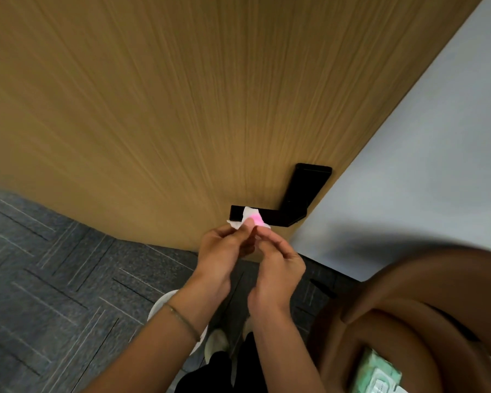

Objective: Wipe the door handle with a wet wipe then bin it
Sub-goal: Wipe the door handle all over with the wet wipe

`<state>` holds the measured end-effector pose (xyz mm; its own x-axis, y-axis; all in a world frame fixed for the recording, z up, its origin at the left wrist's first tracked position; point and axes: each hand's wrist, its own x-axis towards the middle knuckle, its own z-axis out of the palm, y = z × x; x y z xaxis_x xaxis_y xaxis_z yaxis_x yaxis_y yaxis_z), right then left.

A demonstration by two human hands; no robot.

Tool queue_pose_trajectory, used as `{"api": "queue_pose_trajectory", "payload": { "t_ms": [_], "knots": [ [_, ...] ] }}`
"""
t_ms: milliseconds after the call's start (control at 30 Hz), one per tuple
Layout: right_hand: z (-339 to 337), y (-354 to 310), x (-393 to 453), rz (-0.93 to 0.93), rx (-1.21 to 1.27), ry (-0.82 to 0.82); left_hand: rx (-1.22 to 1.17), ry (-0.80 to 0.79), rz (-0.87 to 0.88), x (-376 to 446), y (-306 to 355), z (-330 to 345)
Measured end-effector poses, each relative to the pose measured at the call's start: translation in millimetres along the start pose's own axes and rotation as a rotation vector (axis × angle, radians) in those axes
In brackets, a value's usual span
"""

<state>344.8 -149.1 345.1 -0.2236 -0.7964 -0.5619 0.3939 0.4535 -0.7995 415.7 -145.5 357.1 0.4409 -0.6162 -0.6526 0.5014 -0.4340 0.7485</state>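
Observation:
A black lever door handle (278, 215) with a tall black backplate (306, 188) is fixed on the wooden door (182, 109). Just below the lever, my left hand (224, 251) and my right hand (278, 265) meet fingertip to fingertip. Both pinch a small white wet wipe (248, 215) with a pink patch, which overlaps the lever's left half. I cannot tell whether the wipe touches the handle. A white round bin (160, 304) stands on the floor under my left forearm, mostly hidden.
A light grey wall (408, 165) borders the door on the right. A brown rounded chair (408, 321) at the lower right holds a green wet wipe pack (377, 373). Dark grey patterned carpet (54, 279) covers the floor. My shoes (216, 343) show below my hands.

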Motion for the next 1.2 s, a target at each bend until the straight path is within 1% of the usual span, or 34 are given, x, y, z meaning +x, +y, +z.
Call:
{"api": "queue_pose_trajectory", "payload": {
  "t_ms": [167, 233, 333, 400, 433, 467, 533, 567, 633, 700, 733, 800, 833, 967, 1033, 1200],
  "knots": [
    [-43, -14, 25, -0.045, -0.055, 0.129, -0.052, -0.014, 0.009, 9, 7, -8],
    [-55, -19, 33, -0.059, -0.058, 0.146, -0.112, -0.029, -0.005, 13, 4, -12],
    [-63, -23, 39, -0.075, -0.041, 0.108, -0.240, -0.051, -0.052, 20, 4, -23],
    [-61, -24, 41, -0.077, -0.028, 0.059, -0.418, 0.000, -0.063, 31, 10, -42],
    [-59, -24, 41, -0.076, -0.025, 0.031, -0.465, 0.045, -0.035, 38, 17, -55],
    [-57, -25, 42, -0.078, -0.023, 0.007, -0.413, 0.087, 0.040, 43, 27, -64],
    [-51, -25, 42, -0.080, -0.032, -0.035, -0.064, 0.117, 0.275, 42, 46, -65],
    [-48, -25, 42, -0.078, -0.041, -0.057, 0.124, 0.109, 0.394, 37, 52, -57],
    [-41, -25, 43, -0.049, -0.040, -0.095, 0.412, 0.071, 0.589, 25, 60, -24],
    [-34, -25, 42, 0.009, -0.003, -0.116, 0.691, 0.046, 0.727, 19, 57, 8],
    [-31, -26, 42, 0.031, 0.009, -0.122, 0.796, 0.041, 0.755, 19, 53, 20],
    [-25, -26, 42, 0.053, 0.023, -0.133, 0.919, 0.049, 0.745, 22, 43, 36],
    [-23, -27, 42, 0.058, 0.031, -0.136, 0.927, 0.046, 0.722, 23, 39, 43],
    [-23, -29, 41, 0.068, 0.057, -0.139, 0.792, 0.066, 0.600, 22, 30, 61],
    [-25, -28, 41, 0.068, 0.066, -0.129, 0.806, 0.066, 0.569, 21, 31, 63],
    [-25, -25, 42, 0.009, 0.008, -0.152, 0.820, -0.067, 0.487, 23, 42, 64]
  ]
}}
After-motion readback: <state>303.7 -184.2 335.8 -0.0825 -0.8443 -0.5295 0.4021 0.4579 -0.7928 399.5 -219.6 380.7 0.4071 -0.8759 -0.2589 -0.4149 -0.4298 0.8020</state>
